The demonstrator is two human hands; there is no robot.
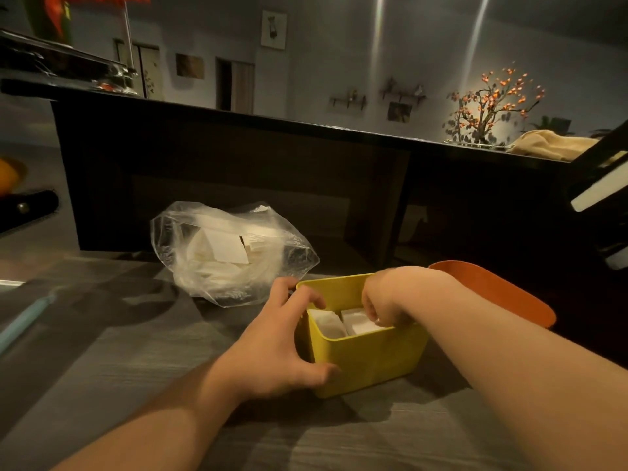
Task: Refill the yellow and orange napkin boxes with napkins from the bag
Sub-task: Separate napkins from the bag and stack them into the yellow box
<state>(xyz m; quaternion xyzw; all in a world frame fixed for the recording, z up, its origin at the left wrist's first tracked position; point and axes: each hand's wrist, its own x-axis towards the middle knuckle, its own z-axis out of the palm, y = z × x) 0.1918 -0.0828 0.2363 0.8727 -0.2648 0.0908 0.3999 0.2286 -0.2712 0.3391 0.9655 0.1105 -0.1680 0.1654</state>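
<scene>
The surface is dark grey wood grain, dimly lit. A pale blue strip lies by its left edge. Along its far edge rises a dark counter. Beyond that is a grey wall with a framed picture, and toward the right a lit tree ornament and a beige cloth sit on the counter top.

Left of centre, near the far edge, a clear plastic bag lies slumped with white napkins inside. Just right of it and nearer the person, the left hand holds the yellow box. Its grip is closed on the left wall, with the fingers over the rim and the thumb on the near corner. The box stands upright at the middle of the surface, its open top facing up and its long axis running left to right. Two stacks of napkins stand inside.

The right hand reaches down into the box, and its grip seems to pinch the right-hand stack. Behind the right forearm, just beside the yellow box's right end, the orange box is partly hidden.
</scene>
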